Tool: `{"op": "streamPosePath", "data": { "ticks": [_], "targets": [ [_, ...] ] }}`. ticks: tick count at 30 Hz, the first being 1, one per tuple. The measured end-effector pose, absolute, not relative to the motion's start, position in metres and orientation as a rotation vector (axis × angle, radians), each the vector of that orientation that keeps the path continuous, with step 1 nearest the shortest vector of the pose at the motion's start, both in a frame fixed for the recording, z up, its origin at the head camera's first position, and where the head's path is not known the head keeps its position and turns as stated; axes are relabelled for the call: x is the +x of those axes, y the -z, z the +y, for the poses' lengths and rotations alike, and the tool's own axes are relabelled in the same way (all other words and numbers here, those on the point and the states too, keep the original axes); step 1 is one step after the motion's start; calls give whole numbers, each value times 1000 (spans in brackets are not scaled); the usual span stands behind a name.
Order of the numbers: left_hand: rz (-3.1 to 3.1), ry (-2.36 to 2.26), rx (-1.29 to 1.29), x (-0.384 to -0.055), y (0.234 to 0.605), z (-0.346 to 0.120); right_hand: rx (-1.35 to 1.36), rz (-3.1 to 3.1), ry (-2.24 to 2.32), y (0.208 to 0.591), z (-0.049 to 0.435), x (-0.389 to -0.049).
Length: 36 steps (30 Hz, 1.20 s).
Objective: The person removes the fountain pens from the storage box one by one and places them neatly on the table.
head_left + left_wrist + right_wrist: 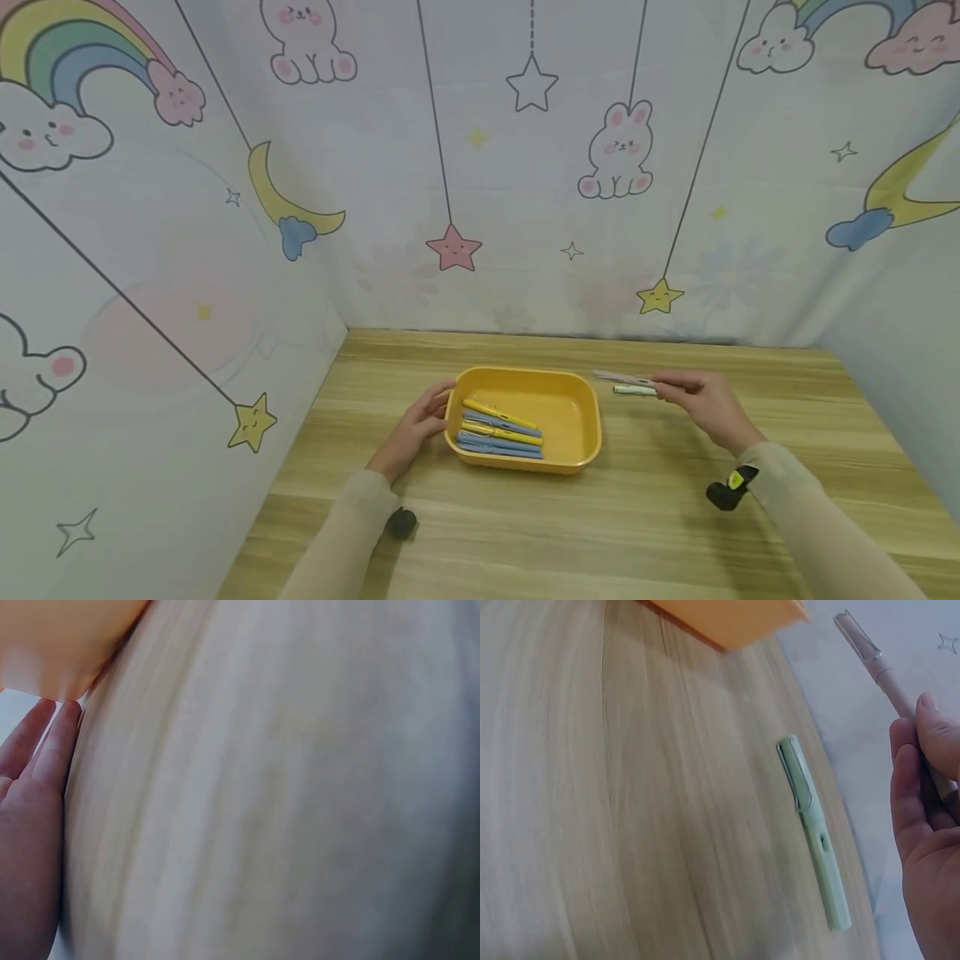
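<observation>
My right hand (708, 406) pinches a pale pink pen (862, 645) between thumb and fingers. The pen is held off the table, its clip end pointing away from the hand. Just below it, a light green pen (817, 832) with a metal clip lies on the table. At the left end of a yellow plastic tray (566, 417), my left hand (411, 429) touches the outer wall with its fingers fairly straight. Several yellow and blue pens (501, 432) lie side by side in the left part of the tray.
The wood-grain table (525, 533) is bordered at the back and sides by a white cloth (510, 292) printed with stars, rabbits and clouds. A black device (727, 492) sits at the right wrist, and another dark piece (402, 523) by the left.
</observation>
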<state>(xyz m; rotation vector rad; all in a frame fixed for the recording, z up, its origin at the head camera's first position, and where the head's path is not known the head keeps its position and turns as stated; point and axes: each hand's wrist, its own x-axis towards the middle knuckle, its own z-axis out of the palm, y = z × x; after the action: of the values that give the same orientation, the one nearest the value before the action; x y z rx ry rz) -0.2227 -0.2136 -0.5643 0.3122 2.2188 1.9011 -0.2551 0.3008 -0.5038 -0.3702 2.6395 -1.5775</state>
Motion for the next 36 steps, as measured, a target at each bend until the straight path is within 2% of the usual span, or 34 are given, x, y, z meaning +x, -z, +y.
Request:
{"op": "streamPosePath", "data": {
  "ticks": [15,36],
  "targets": [
    [2206,-1907,318,-223,565,-214,-283,2689,1431,524,332,-251],
    [2210,-1912,288,-223,565,-213,-290,2843,1217,540,338,-248]
  ]
}}
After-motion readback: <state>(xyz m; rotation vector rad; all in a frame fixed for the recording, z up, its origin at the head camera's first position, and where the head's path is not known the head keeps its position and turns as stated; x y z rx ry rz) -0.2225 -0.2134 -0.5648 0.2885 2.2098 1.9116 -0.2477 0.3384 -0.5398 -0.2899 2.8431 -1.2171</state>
